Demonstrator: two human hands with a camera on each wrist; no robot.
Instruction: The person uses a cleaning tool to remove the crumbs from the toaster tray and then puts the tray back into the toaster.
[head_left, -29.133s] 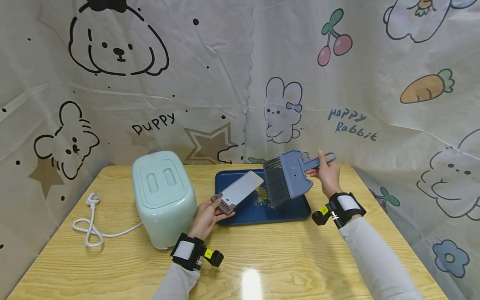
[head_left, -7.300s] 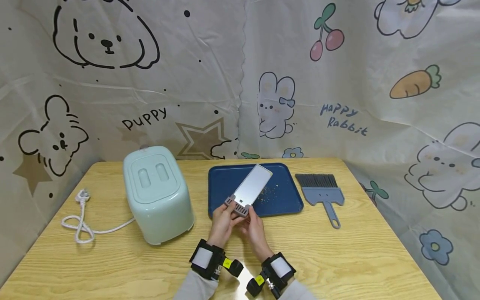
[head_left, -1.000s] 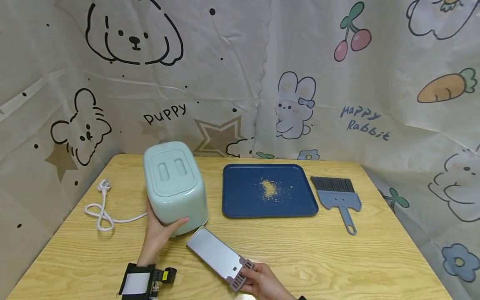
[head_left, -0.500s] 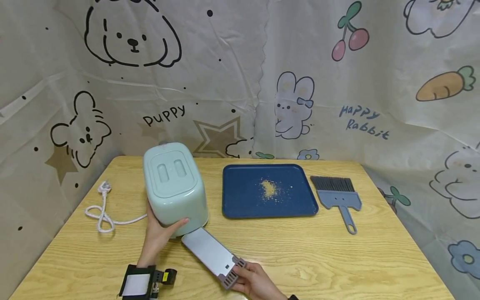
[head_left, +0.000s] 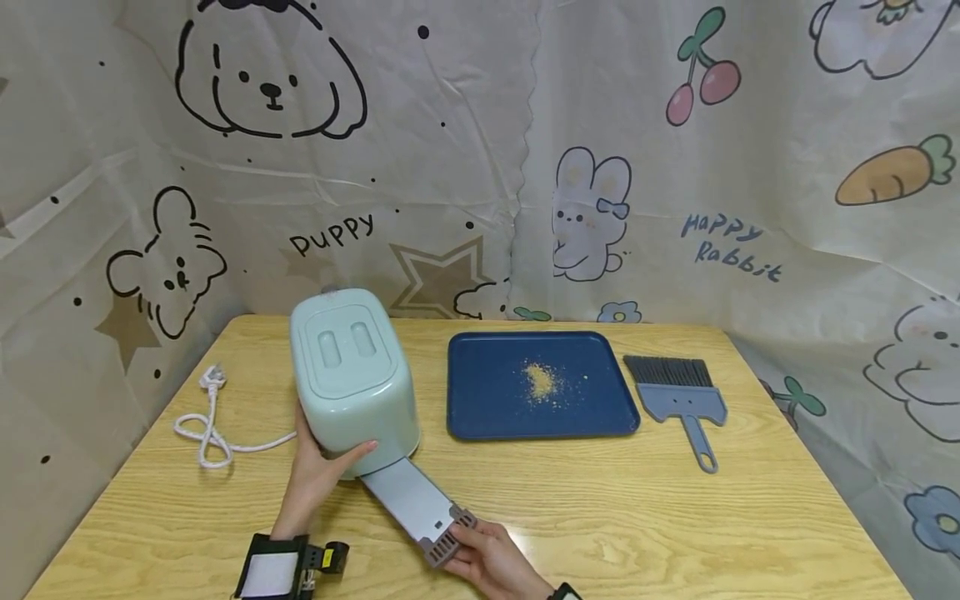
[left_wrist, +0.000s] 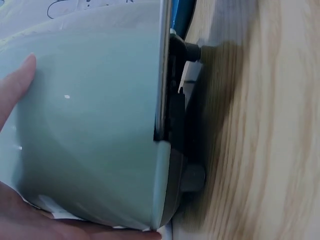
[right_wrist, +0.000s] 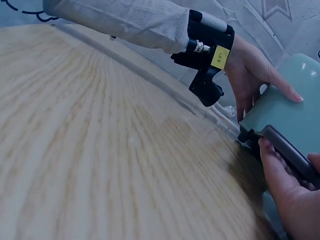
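A mint-green toaster (head_left: 352, 375) with a lidded top stands on the left of the table. My left hand (head_left: 311, 471) grips its near left corner, the thumb across the front and the fingers round the side. In the left wrist view, the toaster wall (left_wrist: 95, 115) fills much of the picture, above dark feet. My right hand (head_left: 491, 558) pinches the grey slotted end of a flat crumb tray (head_left: 412, 500). The far end of that tray is hidden in the toaster's base. In the right wrist view, the tray's handle edge (right_wrist: 287, 147) lies between thumb and fingers.
A blue tray (head_left: 480, 408) holding a small heap of tan crumbs (head_left: 540, 382) lies at the back centre. Right of it is a grey-blue brush (head_left: 678, 400), bristles facing away. The toaster's white cord and plug (head_left: 213, 437) lie on the left. A printed cloth hangs behind.
The crumb tray and my right hand have moved left toward the toaster, and the tray's far end has slid into its base. My left hand keeps its grip. The brush and blue tray stay put.
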